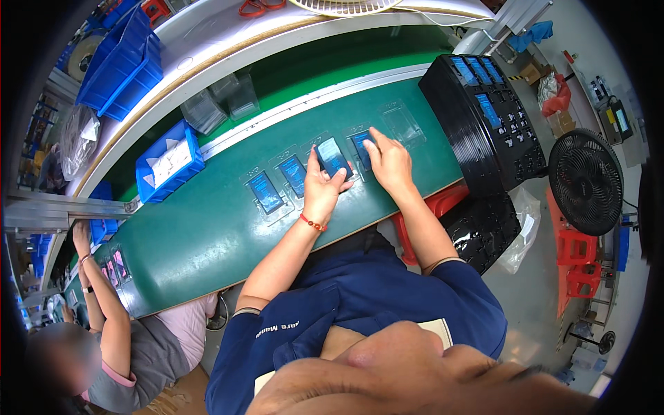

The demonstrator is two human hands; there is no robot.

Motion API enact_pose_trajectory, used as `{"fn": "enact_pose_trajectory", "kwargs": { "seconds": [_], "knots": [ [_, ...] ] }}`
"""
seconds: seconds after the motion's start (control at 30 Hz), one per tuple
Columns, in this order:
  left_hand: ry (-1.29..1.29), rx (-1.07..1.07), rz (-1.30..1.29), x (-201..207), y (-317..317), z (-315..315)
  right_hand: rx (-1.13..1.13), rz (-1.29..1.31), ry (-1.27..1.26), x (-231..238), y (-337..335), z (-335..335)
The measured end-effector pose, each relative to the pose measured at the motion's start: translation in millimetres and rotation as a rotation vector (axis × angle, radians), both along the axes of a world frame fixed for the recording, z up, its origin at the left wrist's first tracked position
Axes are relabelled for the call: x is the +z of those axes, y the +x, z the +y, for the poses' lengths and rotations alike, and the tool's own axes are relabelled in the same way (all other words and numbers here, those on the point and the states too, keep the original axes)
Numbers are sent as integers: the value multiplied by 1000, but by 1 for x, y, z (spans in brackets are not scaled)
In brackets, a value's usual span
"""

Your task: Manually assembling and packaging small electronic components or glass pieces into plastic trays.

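Note:
My left hand is closed round a smartphone-like device with a lit blue-white screen, tilted above the green bench. Its thumb lies along the lower edge. At the right, my right hand has its thumb and index finger at the right edge of another lit smartphone, which lies over a clear plastic tray; its other fingers are curled. Two more lit devices, a left smartphone and a middle smartphone, rest in clear trays left of my hands. Beyond my right hand is a clear tray without a device.
A tall stack of black trays, holding several devices on top, borders the bench at right. A blue bin with white pieces stands at left. A co-worker sits far left. A black fan stands at right.

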State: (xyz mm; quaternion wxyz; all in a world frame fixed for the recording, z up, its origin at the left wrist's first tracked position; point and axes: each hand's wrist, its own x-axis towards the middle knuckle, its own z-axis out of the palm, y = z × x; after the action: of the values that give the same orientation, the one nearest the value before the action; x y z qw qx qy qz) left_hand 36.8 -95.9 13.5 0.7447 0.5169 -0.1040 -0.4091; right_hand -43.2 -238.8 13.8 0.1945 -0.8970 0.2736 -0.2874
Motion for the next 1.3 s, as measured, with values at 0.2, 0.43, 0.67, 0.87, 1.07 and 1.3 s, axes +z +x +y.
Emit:
{"fn": "enact_pose_trajectory", "kwargs": {
  "seconds": [0.2,0.43,0.67,0.87,1.07,1.3],
  "knots": [
    [216,-135,-451,21,-8,-18,339,-402,753,7,-7,-15],
    [697,-219,-1645,7,-10,-25,-43,-72,236,0,-23,-122],
    [717,-199,-1662,-7,0,-25,45,-93,116,-15,-25,-89],
    [750,-260,-1669,-11,4,-22,59,11,-184,-20,-34,-63],
    [718,-321,-1688,-9,11,-14,153,-46,-6,-15,-41,-70],
    [731,-317,-1696,-10,11,-13,243,-50,-74,-24,-50,-70]
  ]
}}
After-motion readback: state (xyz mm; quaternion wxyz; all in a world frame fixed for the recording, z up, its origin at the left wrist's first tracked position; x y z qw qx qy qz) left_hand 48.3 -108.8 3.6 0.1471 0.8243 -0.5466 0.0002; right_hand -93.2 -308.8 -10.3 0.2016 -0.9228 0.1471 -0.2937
